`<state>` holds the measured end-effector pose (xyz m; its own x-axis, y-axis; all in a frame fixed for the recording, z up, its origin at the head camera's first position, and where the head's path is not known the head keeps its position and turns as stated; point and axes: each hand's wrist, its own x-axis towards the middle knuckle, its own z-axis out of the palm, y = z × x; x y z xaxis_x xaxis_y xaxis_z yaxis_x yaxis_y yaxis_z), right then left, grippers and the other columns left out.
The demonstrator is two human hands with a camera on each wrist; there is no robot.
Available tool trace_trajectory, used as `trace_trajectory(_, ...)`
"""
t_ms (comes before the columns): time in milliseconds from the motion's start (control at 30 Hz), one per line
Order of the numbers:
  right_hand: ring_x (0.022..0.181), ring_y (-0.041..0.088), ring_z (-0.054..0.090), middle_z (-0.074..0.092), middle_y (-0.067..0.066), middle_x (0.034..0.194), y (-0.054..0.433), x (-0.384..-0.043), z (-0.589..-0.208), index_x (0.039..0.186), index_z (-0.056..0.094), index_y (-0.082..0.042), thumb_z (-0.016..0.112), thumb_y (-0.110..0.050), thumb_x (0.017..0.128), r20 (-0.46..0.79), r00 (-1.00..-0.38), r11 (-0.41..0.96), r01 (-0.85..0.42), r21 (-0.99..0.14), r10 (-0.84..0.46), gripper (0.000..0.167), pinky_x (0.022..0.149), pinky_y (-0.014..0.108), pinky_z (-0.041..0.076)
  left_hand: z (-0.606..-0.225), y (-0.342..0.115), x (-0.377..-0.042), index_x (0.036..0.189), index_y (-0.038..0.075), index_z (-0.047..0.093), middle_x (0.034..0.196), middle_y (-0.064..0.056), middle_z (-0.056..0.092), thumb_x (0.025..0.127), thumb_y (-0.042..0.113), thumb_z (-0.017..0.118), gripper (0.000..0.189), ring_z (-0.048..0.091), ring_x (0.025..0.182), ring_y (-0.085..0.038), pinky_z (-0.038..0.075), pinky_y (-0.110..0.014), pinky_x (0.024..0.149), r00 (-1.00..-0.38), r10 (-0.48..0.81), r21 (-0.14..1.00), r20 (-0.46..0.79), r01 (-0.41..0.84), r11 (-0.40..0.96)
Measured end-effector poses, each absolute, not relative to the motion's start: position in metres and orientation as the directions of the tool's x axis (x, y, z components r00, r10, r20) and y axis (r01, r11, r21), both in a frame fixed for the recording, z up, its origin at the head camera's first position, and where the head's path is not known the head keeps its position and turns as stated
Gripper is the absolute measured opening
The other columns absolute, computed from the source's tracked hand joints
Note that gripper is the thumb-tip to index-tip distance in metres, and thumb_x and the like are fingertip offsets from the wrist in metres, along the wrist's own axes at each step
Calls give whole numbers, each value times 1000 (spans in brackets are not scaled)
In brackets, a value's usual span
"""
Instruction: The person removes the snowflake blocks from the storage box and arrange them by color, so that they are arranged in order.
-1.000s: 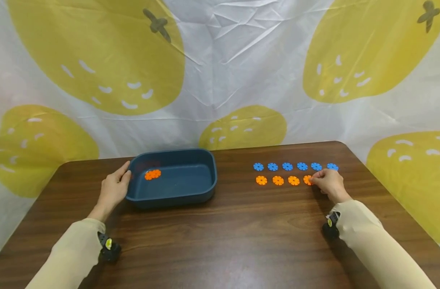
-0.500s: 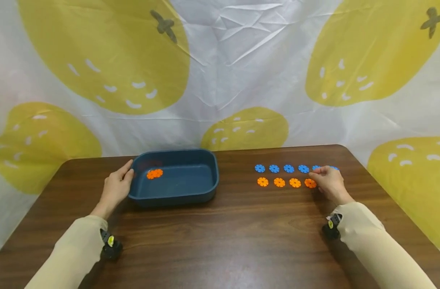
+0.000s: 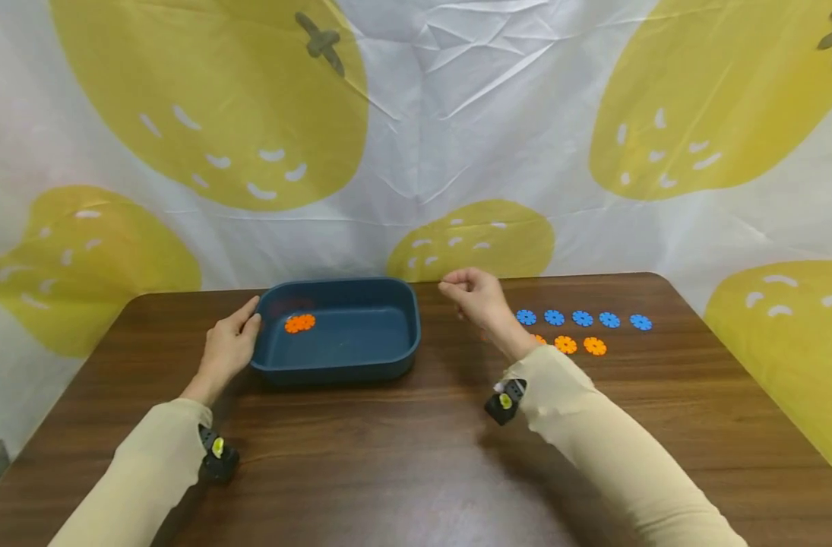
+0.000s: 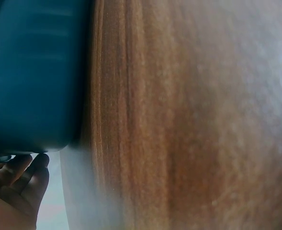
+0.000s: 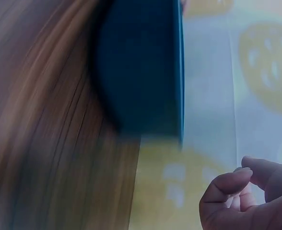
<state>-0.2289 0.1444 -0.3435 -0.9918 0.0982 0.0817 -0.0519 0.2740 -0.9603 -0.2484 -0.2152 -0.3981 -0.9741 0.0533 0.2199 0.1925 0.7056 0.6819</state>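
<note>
My left hand holds the left end of a dark blue rectangular tub; its fingers bend against the end wall in the left wrist view. Overlapping orange snowflake-shaped discs lie inside the tub, towards its left. My right hand is raised just right of the tub, with thumb and fingertips pinched together. Whether a disc sits between those tips cannot be made out. Behind and right of that wrist lie a row of blue snowflake discs and a nearer row of orange ones, partly covered.
The brown wooden table carries everything. A white curtain printed with yellow fruit hangs right behind its back edge. Each wrist wears a strapped black camera. The tub's raised right wall faces the right hand.
My right hand has left the right end of the orange row, risen and swept left to near the tub. The left hand stays at the tub. The head view has shifted slightly.
</note>
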Motion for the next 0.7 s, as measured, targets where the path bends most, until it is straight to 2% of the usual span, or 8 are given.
trace_trajectory(167, 48, 7, 43, 53, -2, 63, 81, -243, -347, 103, 62, 9, 62, -4, 89, 62, -998, 212, -61, -975, -1, 19, 47, 18, 40, -398, -216, -248, 146, 8, 35, 116, -25, 62, 102, 22, 37, 46, 53, 115, -43, 36, -57, 101, -974, 47, 688, 221, 190, 701)
trace_trajectory(333, 53, 9, 44, 51, -2, 64, 36, -255, -356, 104, 64, 3, 62, -9, 90, -25, -998, 231, 11, -973, -58, 18, 55, 23, 47, -400, -216, -250, 145, 8, 37, 114, -25, 63, 102, 21, 38, 45, 54, 114, -43, 35, -56, 101, -973, 39, 683, 229, 190, 705)
trace_trajectory(500, 56, 11, 48, 58, 4, 74, 2, -261, -364, 101, 66, 1, 65, -10, 89, -102, -993, 233, 87, -969, -52, 17, 66, 31, 55, -400, -215, -250, 144, 8, 38, 112, -24, 64, 102, 20, 39, 45, 55, 112, -42, 36, -55, 101, -972, 34, 684, 231, 187, 705)
trace_trajectory(700, 54, 11, 51, 65, 11, 85, -29, -268, -373, 97, 67, 1, 68, -9, 86, -106, -994, 307, 93, -947, -26, 14, 61, 29, 55, -400, -216, -249, 145, 10, 36, 113, -24, 64, 102, 22, 37, 45, 57, 111, -40, 39, -54, 99, -977, 31, 695, 212, 173, 697)
